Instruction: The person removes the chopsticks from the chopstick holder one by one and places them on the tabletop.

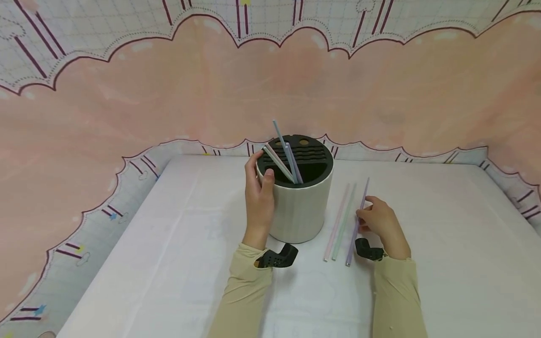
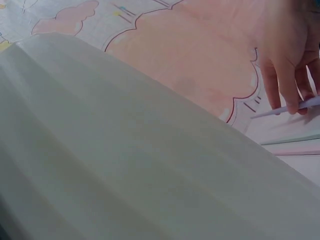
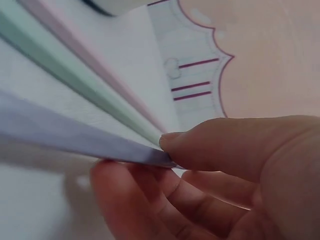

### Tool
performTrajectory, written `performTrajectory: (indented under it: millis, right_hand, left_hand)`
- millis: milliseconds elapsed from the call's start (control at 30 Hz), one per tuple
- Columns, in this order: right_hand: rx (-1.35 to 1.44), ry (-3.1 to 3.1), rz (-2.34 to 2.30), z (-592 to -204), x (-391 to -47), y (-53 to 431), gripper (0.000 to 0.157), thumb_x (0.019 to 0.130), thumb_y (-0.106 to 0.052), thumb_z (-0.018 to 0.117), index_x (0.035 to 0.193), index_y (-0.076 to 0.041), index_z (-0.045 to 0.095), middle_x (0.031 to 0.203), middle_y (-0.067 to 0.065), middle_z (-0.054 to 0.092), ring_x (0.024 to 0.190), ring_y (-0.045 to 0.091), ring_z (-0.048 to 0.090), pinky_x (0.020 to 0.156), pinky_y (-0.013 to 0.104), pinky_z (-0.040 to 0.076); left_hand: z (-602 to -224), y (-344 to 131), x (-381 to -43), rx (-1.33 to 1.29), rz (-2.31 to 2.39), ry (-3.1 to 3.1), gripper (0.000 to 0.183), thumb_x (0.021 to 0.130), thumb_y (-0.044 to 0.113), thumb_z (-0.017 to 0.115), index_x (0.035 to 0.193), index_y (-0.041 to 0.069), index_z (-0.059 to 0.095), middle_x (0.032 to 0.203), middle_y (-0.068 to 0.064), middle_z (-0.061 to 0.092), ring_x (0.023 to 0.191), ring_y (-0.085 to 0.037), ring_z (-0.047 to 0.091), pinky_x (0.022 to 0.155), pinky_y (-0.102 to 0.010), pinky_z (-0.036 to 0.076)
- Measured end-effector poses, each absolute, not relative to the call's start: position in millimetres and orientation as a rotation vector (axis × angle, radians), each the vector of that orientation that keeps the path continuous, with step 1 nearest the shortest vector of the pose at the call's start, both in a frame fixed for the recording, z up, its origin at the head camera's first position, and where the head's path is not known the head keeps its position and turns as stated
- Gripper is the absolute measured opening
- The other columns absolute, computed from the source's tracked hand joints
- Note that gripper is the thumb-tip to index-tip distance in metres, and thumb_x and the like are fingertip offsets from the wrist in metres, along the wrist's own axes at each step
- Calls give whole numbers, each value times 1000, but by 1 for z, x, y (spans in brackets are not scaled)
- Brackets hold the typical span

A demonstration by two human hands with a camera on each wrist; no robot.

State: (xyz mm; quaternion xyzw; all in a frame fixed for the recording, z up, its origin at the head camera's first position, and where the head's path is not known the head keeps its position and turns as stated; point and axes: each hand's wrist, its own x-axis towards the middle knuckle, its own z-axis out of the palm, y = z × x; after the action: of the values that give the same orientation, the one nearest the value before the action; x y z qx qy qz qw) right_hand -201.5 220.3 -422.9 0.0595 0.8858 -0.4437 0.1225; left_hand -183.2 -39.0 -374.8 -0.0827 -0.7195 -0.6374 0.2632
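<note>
Right of centre, the right hand [image 1: 380, 219], fingers nearly closed, pinches the purple stick [image 1: 351, 247], which, loosely held, could hit the green stick [image 1: 344, 221], while the left hand [image 1: 259, 203], half-curled, grips the white holder [image 1: 297, 213] at centre, which uneven pressure could tip.

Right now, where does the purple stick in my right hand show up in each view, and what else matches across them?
Head: the purple stick is right of centre, in your right hand.
Left wrist: the purple stick is at the right edge, above mid-height.
Right wrist: the purple stick runs from the left edge to near the centre.
Shared landmark: the green stick beside it, visible in all three.
</note>
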Motion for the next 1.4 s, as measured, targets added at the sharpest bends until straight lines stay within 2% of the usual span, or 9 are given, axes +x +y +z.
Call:
performTrajectory:
  millis: [200,400,500,700,767,900,1000,1133,1400]
  right_hand:
    - [188,2664,-1179,-427,-204,221,60,87,-16,49,135,8,23,95,17,58,60,13,57,70,34,43]
    - [149,2749,-1183,-429,-204,220,54,84,-9,46,133,8,30,82,11,60,55,13,59,73,35,40]
    - [135,2768,-1174,-428,-204,219,52,84,-8,45,132,7,32,81,11,59,55,13,57,69,33,39]
    - [151,2862,-1369,-417,-204,212,42,90,-16,42,129,-2,42,95,15,54,57,15,59,55,28,47]
    - [155,2939,-1529,-413,-204,208,36,91,-19,43,123,-5,49,93,15,56,54,15,59,51,26,47]
    - [150,3045,-1946,-407,-203,197,27,90,-26,47,108,-12,62,77,11,59,50,13,52,47,21,44]
    - [16,3018,-2266,-401,-201,186,24,89,-26,51,101,-11,66,71,9,58,51,12,52,50,18,44]
    - [-207,2936,-2490,-382,-190,168,21,89,-19,53,98,-6,66,71,10,57,59,14,54,58,18,47]
    - [-759,2984,-2472,-355,-171,137,14,86,-6,56,96,-3,65,83,5,61,79,15,57,78,26,45]
  left_hand:
    - [-377,-38,-187,-233,-1721,-1923,56,85,58,39,132,28,32,137,5,33,120,-11,34,95,-40,32]
    - [-376,-38,-187,-227,-1710,-1921,53,87,55,39,132,28,33,136,6,34,119,-11,36,94,-40,34]
    - [-375,-39,-187,-229,-1705,-1923,53,88,53,39,133,26,32,138,5,31,121,-11,33,95,-41,33]
    - [-375,-39,-186,-238,-1693,-1907,52,90,44,41,135,20,32,140,-1,30,125,-13,29,98,-43,28]
    - [-376,-40,-187,-225,-1697,-1917,52,89,46,41,134,22,32,140,1,30,124,-11,30,98,-42,29]
    - [-377,-39,-185,-195,-1685,-1958,56,86,56,38,133,27,32,139,6,30,123,-10,31,97,-44,30]
    - [-377,-39,-183,-184,-1670,-1977,58,85,60,36,133,29,32,141,6,28,126,-10,27,98,-49,26]
    - [-376,-38,-180,-178,-1663,-1984,58,85,61,36,133,29,31,141,7,27,127,-10,24,99,-51,23]
    - [-373,-38,-178,-171,-1677,-1958,50,85,58,38,130,37,32,139,9,31,124,-3,29,98,-40,27]
